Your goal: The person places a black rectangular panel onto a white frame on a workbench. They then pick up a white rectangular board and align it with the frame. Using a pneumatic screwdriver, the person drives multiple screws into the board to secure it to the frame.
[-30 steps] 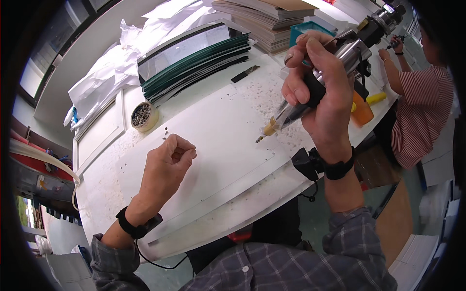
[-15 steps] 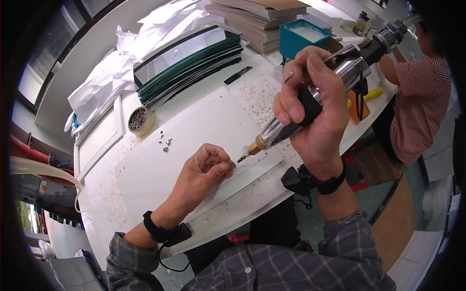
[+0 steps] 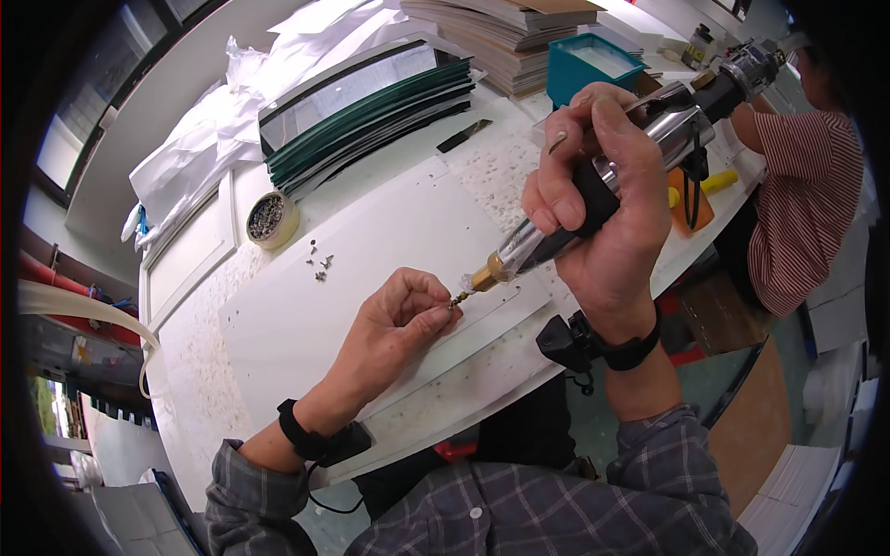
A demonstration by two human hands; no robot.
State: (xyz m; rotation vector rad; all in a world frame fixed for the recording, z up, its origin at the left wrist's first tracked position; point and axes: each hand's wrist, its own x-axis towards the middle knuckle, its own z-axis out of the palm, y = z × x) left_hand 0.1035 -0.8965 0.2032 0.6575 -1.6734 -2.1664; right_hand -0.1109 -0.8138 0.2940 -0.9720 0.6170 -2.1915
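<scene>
My right hand point(image 3: 621, 199) is wrapped round a silver air screwdriver point(image 3: 528, 248) with a black grip and a brass nose, held slanting down to the left. A small light sliver, too small to name, shows by its index finger. My left hand point(image 3: 399, 320) is closed in a pinch at the driver's bit tip, holding a small dark screw point(image 3: 453, 303) that meets the bit. Both hands are above a white panel point(image 3: 297, 324) on the table. Several loose screws point(image 3: 322, 269) lie on the panel, and a round tub of screws point(image 3: 269, 220) stands beyond them.
A stack of green-edged framed panes point(image 3: 371, 125) lies at the back, with a dark flat blade-like piece point(image 3: 464, 135) nearby. Farther right are a teal bin point(image 3: 579, 79), stacked boards point(image 3: 505, 37) and a yellow-handled tool point(image 3: 718, 181). Another person in a striped shirt point(image 3: 802, 195) sits at right.
My left hand has moved slightly right and up, bringing the pinched screw to the driver's bit, where a gap showed before. The right hand has barely moved.
</scene>
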